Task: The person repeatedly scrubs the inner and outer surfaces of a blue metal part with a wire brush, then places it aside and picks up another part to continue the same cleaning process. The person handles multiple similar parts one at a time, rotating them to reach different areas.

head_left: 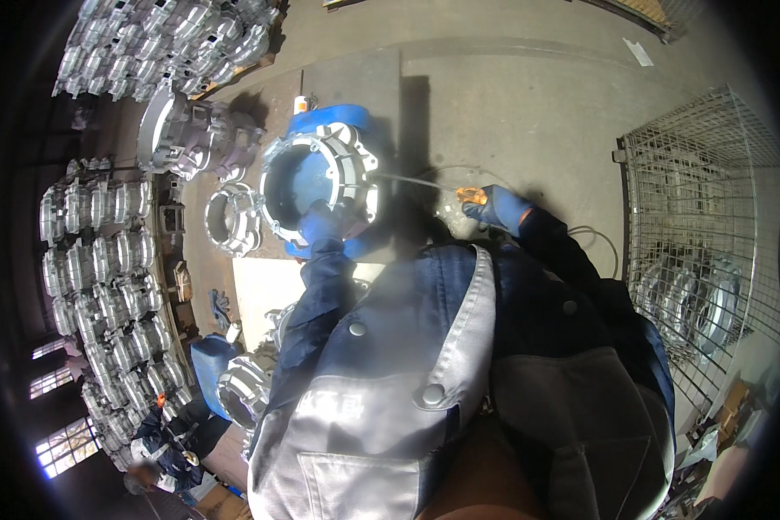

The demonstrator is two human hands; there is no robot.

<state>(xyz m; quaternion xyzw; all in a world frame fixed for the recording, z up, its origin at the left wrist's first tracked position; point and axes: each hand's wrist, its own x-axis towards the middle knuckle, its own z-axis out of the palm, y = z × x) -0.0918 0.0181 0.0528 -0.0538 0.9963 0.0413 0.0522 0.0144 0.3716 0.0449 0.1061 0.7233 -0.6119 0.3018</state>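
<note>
A large ring-shaped metal casting (348, 178) stands tilted on a blue support (334, 116). My left hand (322, 224), in a blue glove, grips the near part of its rim; glare blurs the fingers. My right hand (498, 206), also gloved, is out to the right and closed round the end of a long thin metal rod tool (416, 181). Orange shows at the fingers, and I cannot tell whether it is a handle or part of the glove. The rod's far end reaches the right side of the casting.
Smaller ring castings (232, 218) and a big housing (178, 139) stand to the left. Stacked castings (104, 277) line the far left. A wire cage (698, 217) with rings inside is on the right. Cable (602, 238) lies on the floor. Another person (160, 455) is at lower left.
</note>
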